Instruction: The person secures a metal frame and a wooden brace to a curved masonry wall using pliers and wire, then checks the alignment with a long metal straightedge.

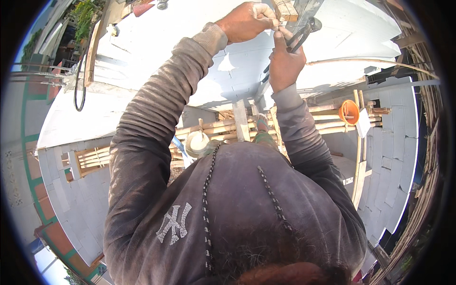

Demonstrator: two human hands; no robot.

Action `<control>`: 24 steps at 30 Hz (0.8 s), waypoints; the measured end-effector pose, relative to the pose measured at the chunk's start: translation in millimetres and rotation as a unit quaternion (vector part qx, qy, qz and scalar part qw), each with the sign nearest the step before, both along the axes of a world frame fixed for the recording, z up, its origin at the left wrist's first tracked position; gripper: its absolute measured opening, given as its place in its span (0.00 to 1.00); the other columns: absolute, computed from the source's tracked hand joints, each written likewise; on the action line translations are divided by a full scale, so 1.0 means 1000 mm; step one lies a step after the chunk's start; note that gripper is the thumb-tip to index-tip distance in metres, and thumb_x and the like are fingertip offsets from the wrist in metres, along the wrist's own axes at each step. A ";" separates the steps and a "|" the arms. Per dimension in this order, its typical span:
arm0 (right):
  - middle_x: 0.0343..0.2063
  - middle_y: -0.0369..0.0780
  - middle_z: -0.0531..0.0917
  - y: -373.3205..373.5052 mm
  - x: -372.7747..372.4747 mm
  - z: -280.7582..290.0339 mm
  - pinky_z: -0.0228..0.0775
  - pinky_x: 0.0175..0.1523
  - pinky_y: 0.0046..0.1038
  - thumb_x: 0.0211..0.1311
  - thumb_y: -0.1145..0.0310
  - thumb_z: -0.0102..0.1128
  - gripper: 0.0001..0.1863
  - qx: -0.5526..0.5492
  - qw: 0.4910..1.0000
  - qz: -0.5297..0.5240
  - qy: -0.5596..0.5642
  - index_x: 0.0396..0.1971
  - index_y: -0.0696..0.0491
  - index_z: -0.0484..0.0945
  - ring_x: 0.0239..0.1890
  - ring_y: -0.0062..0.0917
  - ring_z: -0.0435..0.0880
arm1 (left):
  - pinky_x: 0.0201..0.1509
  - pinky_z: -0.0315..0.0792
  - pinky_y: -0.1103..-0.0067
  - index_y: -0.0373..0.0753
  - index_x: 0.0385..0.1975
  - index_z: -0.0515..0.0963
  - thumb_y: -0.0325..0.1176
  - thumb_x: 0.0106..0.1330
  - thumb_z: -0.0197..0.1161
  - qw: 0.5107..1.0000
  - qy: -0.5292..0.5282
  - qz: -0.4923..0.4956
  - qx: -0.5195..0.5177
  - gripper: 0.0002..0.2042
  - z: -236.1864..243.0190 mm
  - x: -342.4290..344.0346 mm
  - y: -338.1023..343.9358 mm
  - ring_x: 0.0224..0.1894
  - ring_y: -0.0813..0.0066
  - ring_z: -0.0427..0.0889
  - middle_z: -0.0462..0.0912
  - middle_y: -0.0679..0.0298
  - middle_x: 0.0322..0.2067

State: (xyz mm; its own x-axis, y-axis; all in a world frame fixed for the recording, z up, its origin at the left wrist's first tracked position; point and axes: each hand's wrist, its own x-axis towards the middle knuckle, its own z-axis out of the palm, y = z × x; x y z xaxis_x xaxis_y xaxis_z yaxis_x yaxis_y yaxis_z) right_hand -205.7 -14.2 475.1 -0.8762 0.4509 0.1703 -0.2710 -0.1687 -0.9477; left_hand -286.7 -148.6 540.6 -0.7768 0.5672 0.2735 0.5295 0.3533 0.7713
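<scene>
Pincers [308, 30] sit in the right hand [287, 62], fingers curled round them; the left hand [244, 21] pinches thin wire [286, 26].

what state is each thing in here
Left hand: fingers curled, anything pinched too small to tell
Right hand: closed on the pincers
Pincers: held, jaw opening unclear
Orange bucket: uncovered
Drawstrings: hanging untied
Sleeves: down to the wrists, wrinkled
</scene>
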 end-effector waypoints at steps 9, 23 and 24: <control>0.40 0.39 0.79 0.004 0.000 0.004 0.70 0.55 0.29 0.69 0.67 0.65 0.10 0.046 0.999 -0.013 -0.010 0.39 0.58 0.86 0.44 0.25 0.80 | 0.49 0.73 0.78 0.36 0.44 0.83 0.40 0.74 0.62 0.998 -0.056 0.007 -0.041 0.13 0.016 0.004 -0.011 0.40 0.80 0.78 0.84 0.67 0.37; 0.37 0.35 0.82 0.016 0.003 0.005 0.72 0.46 0.22 0.70 0.69 0.64 0.08 0.040 0.999 0.033 0.004 0.39 0.59 0.83 0.38 0.16 0.78 | 0.41 0.73 0.77 0.36 0.38 0.84 0.40 0.73 0.64 0.986 0.004 -0.023 -0.163 0.12 0.043 -0.008 -0.012 0.33 0.80 0.76 0.82 0.68 0.29; 0.36 0.35 0.82 0.016 0.000 0.000 0.72 0.46 0.22 0.70 0.70 0.64 0.08 0.043 0.998 0.033 0.023 0.40 0.59 0.83 0.38 0.16 0.78 | 0.41 0.73 0.77 0.36 0.38 0.84 0.40 0.73 0.64 0.985 0.010 -0.022 -0.170 0.12 0.043 -0.008 -0.011 0.33 0.80 0.76 0.82 0.68 0.29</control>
